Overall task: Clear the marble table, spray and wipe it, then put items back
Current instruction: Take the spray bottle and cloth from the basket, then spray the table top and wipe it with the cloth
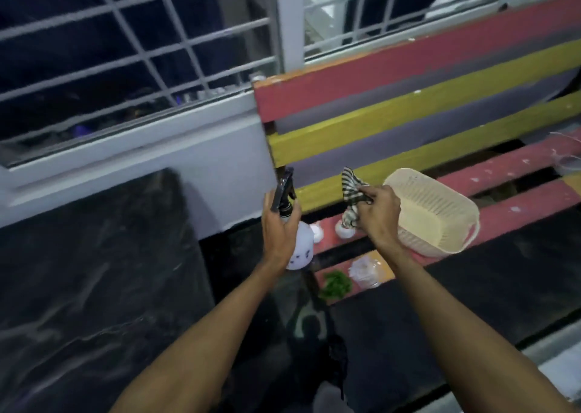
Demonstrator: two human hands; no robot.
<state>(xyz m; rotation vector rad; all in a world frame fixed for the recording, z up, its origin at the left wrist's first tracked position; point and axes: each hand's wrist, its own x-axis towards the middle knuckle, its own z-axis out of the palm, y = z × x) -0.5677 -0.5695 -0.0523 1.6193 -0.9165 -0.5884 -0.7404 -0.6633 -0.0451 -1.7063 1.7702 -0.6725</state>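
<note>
From the head view, the left hand (276,233) holds a spray bottle (300,249) upright, its fingers curled round the neck just under the black trigger head, with the white body hanging below the palm. The right hand (379,211), just beside it, pinches a bunched striped cloth (352,189) between thumb and fingertips, and folds stick out above and below the grip. Both hands hover over the near end of a painted slatted desk (518,211) with red and yellow boards. On its seat stands a cream plastic basket (437,211), tilted, just right of the right hand. Two small white objects (316,232) sit under the hands, and nearer lie a green bunch (335,283) and a clear plastic piece (364,272). The dark marble desk (94,287) fills the lower left, beneath a grilled window (125,51).
</note>
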